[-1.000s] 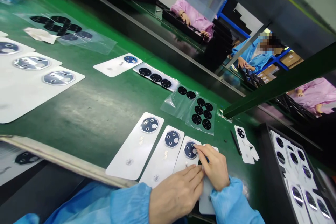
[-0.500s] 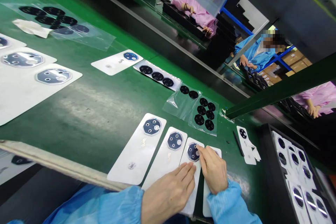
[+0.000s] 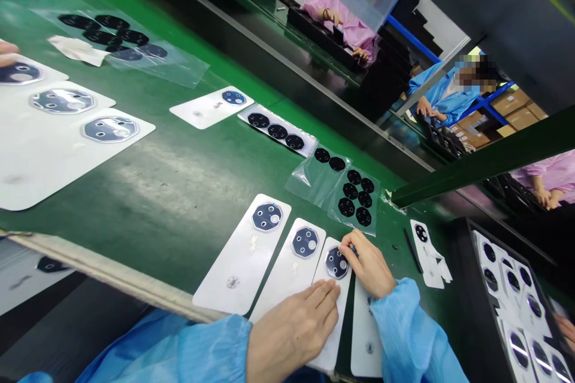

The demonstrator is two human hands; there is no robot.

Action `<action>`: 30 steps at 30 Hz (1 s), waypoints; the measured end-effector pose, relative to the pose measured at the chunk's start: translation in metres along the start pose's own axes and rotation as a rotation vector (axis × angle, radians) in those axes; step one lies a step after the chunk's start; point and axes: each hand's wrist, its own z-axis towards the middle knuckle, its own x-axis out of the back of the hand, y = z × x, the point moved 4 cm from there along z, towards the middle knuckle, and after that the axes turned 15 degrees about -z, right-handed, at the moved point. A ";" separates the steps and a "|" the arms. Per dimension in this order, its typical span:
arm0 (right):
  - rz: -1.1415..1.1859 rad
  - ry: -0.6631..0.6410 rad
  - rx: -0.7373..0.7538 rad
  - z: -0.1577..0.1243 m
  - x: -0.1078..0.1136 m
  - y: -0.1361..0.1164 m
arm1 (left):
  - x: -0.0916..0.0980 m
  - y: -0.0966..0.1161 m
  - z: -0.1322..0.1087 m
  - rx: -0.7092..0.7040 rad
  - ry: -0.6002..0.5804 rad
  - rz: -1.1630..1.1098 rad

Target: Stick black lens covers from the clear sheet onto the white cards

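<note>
My left hand [image 3: 296, 326] lies flat, fingers extended, on a white phone back panel [image 3: 344, 299]. At the top of that panel is a dark octagonal camera plate [image 3: 335, 264]. My right hand [image 3: 371, 269] is closed, thumb and forefinger pinched at the plate's upper right edge; whatever is between them is hidden. To the left lie a second white phone back panel [image 3: 281, 287] and a third white phone back panel [image 3: 238, 257], each with a similar plate. Partly beneath my right wrist is another white phone back panel [image 3: 366, 341].
Clear film [image 3: 314, 182] with black octagonal stickers lies ahead, beside a sticker strip [image 3: 277, 131]. A black tray [image 3: 471, 299] of panels stands at right. More white panels [image 3: 81, 155] lie at left, where another person's fingers [image 3: 6, 52] show. A green beam [image 3: 485, 149] crosses the right.
My right hand has turned and shifted slightly up and right, staying at the plate's edge. My left hand stays flat on the panel. Another person's fingers have appeared at the far left.
</note>
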 end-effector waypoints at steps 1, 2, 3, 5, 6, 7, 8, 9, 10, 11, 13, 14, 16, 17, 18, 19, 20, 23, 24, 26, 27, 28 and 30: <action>-0.015 -0.020 0.017 0.001 0.000 0.000 | 0.000 0.000 0.000 0.001 0.002 -0.001; -0.030 -0.037 0.033 0.001 -0.001 -0.001 | 0.000 0.000 0.000 0.000 0.008 -0.002; -0.047 -0.051 0.049 0.002 -0.001 -0.001 | 0.000 0.000 0.000 -0.002 0.014 -0.003; -0.083 -0.067 0.071 0.002 -0.003 -0.003 | -0.001 -0.001 0.000 -0.005 0.029 -0.005; -0.101 -0.069 0.079 0.002 -0.003 -0.004 | -0.001 -0.001 0.000 -0.004 0.037 -0.007; -0.120 -0.069 0.086 0.001 -0.004 -0.005 | -0.001 -0.001 -0.001 -0.004 0.043 -0.009; -0.136 -0.066 0.094 0.000 -0.004 -0.006 | -0.002 -0.002 -0.001 -0.001 0.047 -0.013; -0.150 -0.062 0.103 -0.001 -0.005 -0.008 | -0.002 -0.002 -0.002 0.002 0.049 -0.017; -0.161 -0.059 0.114 -0.003 -0.005 -0.009 | -0.002 -0.002 -0.002 0.005 0.046 -0.022; -0.168 -0.055 0.127 -0.006 -0.005 -0.011 | -0.002 -0.002 -0.002 0.008 0.041 -0.026; -0.174 -0.049 0.150 -0.013 -0.006 -0.014 | -0.002 -0.002 -0.002 0.014 0.030 -0.030; -0.174 -0.048 0.162 -0.018 -0.006 -0.016 | -0.002 -0.002 -0.002 0.016 0.026 -0.028; -0.161 -0.036 0.184 -0.030 -0.005 -0.020 | -0.002 -0.002 -0.002 0.018 0.015 -0.023; -0.142 -0.026 0.191 -0.036 -0.003 -0.022 | -0.002 -0.002 -0.002 0.018 0.009 -0.021; -0.106 -0.014 0.192 -0.043 -0.001 -0.024 | -0.002 -0.002 -0.002 0.017 0.005 -0.022; -0.051 0.002 0.181 -0.049 0.002 -0.026 | -0.002 -0.002 -0.002 0.017 0.006 -0.023; 0.024 0.025 0.157 -0.054 0.006 -0.027 | -0.002 -0.002 -0.002 0.016 0.009 -0.024; 0.288 0.125 0.031 -0.061 0.023 -0.027 | -0.001 -0.001 -0.001 0.011 0.015 -0.018; 0.367 0.159 -0.020 -0.059 0.027 -0.025 | -0.001 -0.001 -0.001 0.009 0.013 -0.017; 0.461 0.189 -0.125 -0.053 0.031 -0.021 | -0.002 0.000 -0.001 0.007 0.013 -0.017; 0.472 0.178 -0.180 -0.048 0.030 -0.017 | -0.002 0.000 -0.001 0.008 0.018 -0.020; 0.460 0.149 -0.228 -0.043 0.026 -0.013 | -0.002 0.000 -0.001 0.006 0.020 -0.023; 0.401 0.070 -0.285 -0.033 0.016 -0.005 | -0.003 0.000 -0.002 0.004 0.023 -0.026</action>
